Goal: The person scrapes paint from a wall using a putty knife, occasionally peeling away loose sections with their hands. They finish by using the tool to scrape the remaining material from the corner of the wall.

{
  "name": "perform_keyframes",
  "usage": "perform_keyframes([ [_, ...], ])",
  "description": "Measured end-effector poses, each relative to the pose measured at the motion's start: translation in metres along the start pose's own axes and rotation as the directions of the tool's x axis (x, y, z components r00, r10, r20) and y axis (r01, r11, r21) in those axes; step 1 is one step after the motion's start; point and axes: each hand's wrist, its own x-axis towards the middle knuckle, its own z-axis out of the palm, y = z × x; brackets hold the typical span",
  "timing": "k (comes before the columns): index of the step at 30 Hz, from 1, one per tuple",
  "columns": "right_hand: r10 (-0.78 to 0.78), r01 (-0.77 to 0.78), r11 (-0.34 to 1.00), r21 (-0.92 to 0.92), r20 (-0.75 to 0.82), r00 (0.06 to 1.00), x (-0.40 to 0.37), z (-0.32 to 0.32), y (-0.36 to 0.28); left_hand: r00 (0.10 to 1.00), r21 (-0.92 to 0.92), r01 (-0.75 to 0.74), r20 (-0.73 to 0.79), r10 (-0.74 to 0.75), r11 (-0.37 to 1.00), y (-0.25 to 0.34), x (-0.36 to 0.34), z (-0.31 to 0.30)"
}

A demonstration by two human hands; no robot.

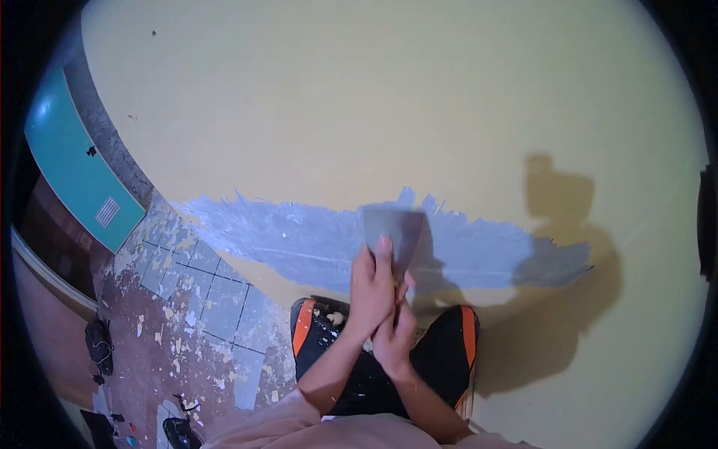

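Note:
A wide metal scraper (396,228) is held with its blade up against the wall (359,97). Its blade lies over a long grey patch (479,251) with ragged edges in the yellowish paint. My left hand (372,292) is wrapped round the scraper's lower part, one finger stretched up along the blade. Lower and to the right, my right hand (396,337) closes round the handle, which the fingers mostly hide. The two hands touch. Both sit above my knees, in black trousers (441,367) with orange stripes and pale flakes on them.
Paint flakes litter the tiled floor (217,299) at the left. A teal door-like panel (82,165) stands at the upper left. Dark shoes (99,348) lie at the lower left. My shadow falls on the wall at the right.

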Motion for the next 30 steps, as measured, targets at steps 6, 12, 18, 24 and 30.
perform_keyframes([
  [6, -0.088, 0.084, 0.989, -0.125, -0.02, 0.996, -0.005, -0.003, -0.011, 0.999, -0.075, -0.002, 0.05, 0.006, 0.997, 0.008, -0.004, 0.004],
  [12, -0.144, 0.14, 0.986, -0.086, -0.05, 0.988, 0.007, 0.0, -0.03, 0.999, -0.048, -0.016, 0.047, 0.018, 0.999, 0.035, 0.005, 0.011],
  [18, -0.129, 0.126, 0.99, -0.067, -0.037, 0.991, 0.013, 0.002, -0.029, 0.999, -0.05, 0.006, 0.053, -0.003, 0.999, 0.024, 0.006, 0.006],
  [24, 0.108, -0.108, 0.994, -0.003, 0.008, 0.994, 0.001, -0.008, -0.013, 0.994, -0.045, 0.084, 0.068, -0.081, 0.995, 0.009, -0.003, 0.006],
  [30, 0.151, -0.154, 0.987, 0.046, 0.074, 0.986, 0.003, -0.007, -0.026, 0.998, -0.059, -0.008, 0.062, 0.012, 0.998, 0.024, -0.002, 0.009],
])
